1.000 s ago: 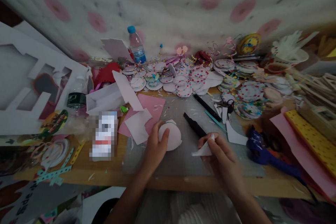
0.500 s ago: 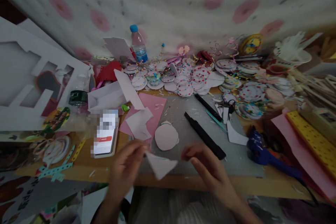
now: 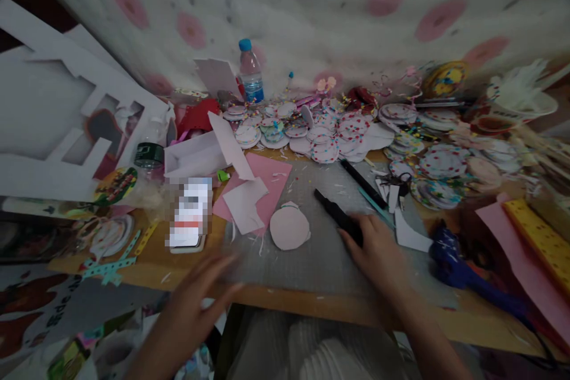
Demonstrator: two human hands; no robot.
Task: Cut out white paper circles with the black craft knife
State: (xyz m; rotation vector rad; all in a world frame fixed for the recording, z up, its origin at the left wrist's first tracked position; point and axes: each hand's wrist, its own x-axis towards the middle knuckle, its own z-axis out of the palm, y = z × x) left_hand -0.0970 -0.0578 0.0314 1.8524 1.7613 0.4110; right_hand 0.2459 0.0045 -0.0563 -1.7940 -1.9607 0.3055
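My right hand (image 3: 378, 249) lies closed over the near end of the black cutter (image 3: 338, 217), whose body runs up and left from my knuckles. My left hand (image 3: 196, 303) hovers blurred, fingers spread and empty, with the pink paper disc (image 3: 289, 227) between both hands, farther out.

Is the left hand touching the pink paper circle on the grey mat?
No, the left hand hangs open over the near table edge, apart from the pink paper circle lying alone on the grey mat.
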